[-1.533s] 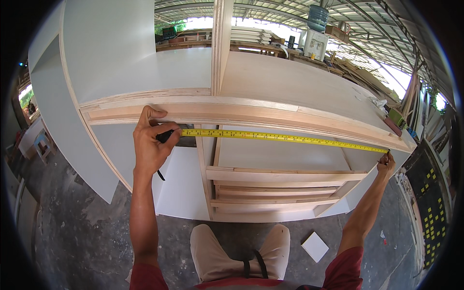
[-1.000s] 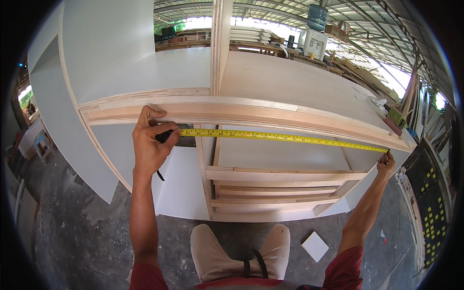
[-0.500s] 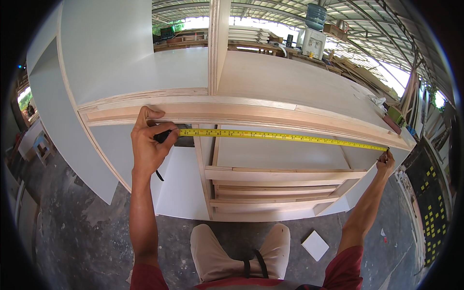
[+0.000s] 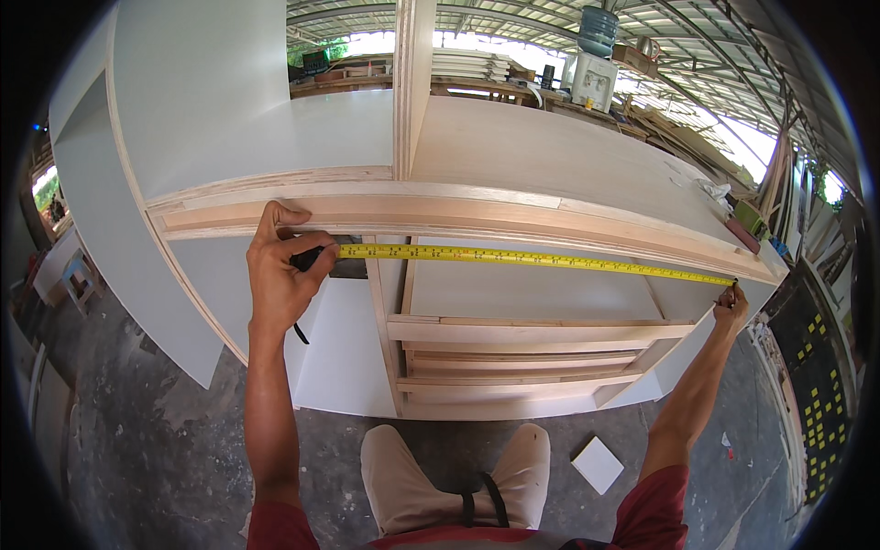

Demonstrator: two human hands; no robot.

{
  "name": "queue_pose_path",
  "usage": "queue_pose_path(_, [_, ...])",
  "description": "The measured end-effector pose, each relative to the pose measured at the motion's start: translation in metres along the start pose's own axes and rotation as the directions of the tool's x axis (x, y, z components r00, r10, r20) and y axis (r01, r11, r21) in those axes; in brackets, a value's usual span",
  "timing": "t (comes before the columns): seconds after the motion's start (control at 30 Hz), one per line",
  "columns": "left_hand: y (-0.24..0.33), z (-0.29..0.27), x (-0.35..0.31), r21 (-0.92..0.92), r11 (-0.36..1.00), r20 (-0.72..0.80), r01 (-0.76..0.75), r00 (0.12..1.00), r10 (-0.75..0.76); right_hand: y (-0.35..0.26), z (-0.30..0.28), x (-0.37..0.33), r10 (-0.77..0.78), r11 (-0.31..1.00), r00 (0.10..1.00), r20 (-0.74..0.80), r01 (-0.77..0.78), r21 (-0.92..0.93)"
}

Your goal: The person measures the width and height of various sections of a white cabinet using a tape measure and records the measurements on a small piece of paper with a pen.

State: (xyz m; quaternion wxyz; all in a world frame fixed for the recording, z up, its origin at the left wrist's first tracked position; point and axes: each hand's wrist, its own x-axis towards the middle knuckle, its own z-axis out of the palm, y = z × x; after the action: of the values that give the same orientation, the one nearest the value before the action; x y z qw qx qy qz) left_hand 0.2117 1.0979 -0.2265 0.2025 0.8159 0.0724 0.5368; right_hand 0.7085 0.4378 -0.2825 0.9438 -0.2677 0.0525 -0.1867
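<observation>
Tape measure (image 4: 532,259), stretched across the front of the cabinet (image 4: 550,147), just below the wooden rail (image 4: 440,208).

Should handle light and springy; likely to buckle if slackened, snap back if released. Hold by the black case (image 4: 307,260), not the thin blade (image 4: 587,265). Gripped at the case by left hand (image 4: 282,280), pinched at the end by right hand (image 4: 730,308). Can't tell about a lock. Below: wood slats (image 4: 541,333), grey floor (image 4: 183,458).

Room under tape (image 4: 532,258) — crosspiece (image 4: 541,334) below, rail (image 4: 440,210) above
</observation>
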Motion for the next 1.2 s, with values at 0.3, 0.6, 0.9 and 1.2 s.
queue_pose_path(0.3, [0.002,0.000,0.000,0.005,1.000,-0.014,-0.014,1.000,0.014,-0.002,0.003,-0.003,0.009,1.000,1.000,-0.022,-0.009,0.009])
queue_pose_path(0.6, [0.002,0.001,0.000,0.006,1.000,-0.016,-0.025,1.000,0.025,-0.005,-0.002,0.008,0.059,0.998,0.998,-0.005,-0.059,0.017])
queue_pose_path(0.9, [0.004,-0.001,0.000,0.022,0.999,-0.008,-0.025,1.000,0.025,-0.002,0.009,-0.011,0.030,1.000,0.998,-0.051,-0.030,-0.004])
queue_pose_path(1.2, [0.006,0.002,0.004,-0.021,0.998,-0.010,-0.065,0.998,0.065,-0.022,-0.028,0.029,-0.021,0.997,0.999,0.047,0.025,-0.069])
